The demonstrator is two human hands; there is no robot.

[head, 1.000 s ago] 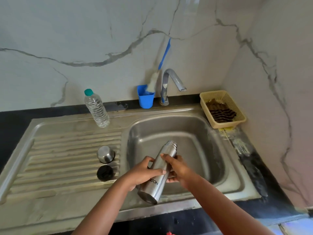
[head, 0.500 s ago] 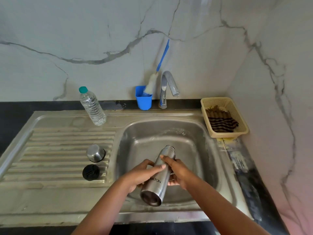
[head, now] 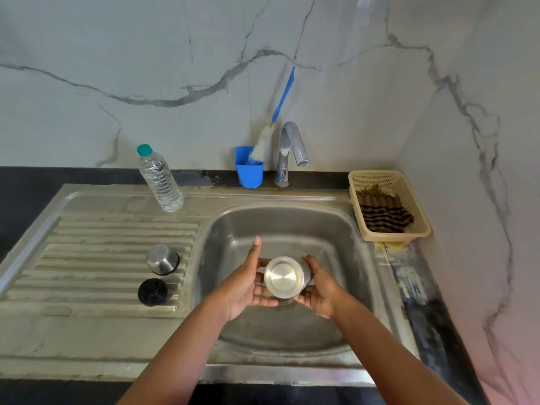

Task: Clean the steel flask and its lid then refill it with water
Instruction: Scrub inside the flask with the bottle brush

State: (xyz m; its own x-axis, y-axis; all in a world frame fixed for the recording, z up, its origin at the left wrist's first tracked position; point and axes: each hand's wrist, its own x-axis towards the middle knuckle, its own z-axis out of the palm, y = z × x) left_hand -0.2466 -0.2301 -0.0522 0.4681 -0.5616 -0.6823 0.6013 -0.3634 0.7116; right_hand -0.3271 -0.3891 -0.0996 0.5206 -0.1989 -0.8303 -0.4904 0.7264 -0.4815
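The steel flask (head: 283,277) hangs upside down over the sink basin (head: 330,229), its round base facing me and its mouth hidden below. My left hand (head: 239,287) holds its left side, fingers reaching under it and the thumb sticking up free. On the right side my right hand (head: 320,290) grips it with curled fingers. The steel cap (head: 162,258) and the black inner lid (head: 152,291) lie apart on the ribbed drainboard (head: 102,244), left of the basin.
A plastic water bottle (head: 160,179) stands at the drainboard's back edge. Behind the basin are a blue cup (head: 249,168) holding a bottle brush (head: 264,141) and the tap (head: 289,147). A beige basket (head: 420,217) with a striped cloth (head: 382,214) sits at the right, by the wall.
The flask has tipped from a slant, mouth pointing away, to fully upside down with its base towards me. Both hands stayed on it, and my left thumb has lifted off.
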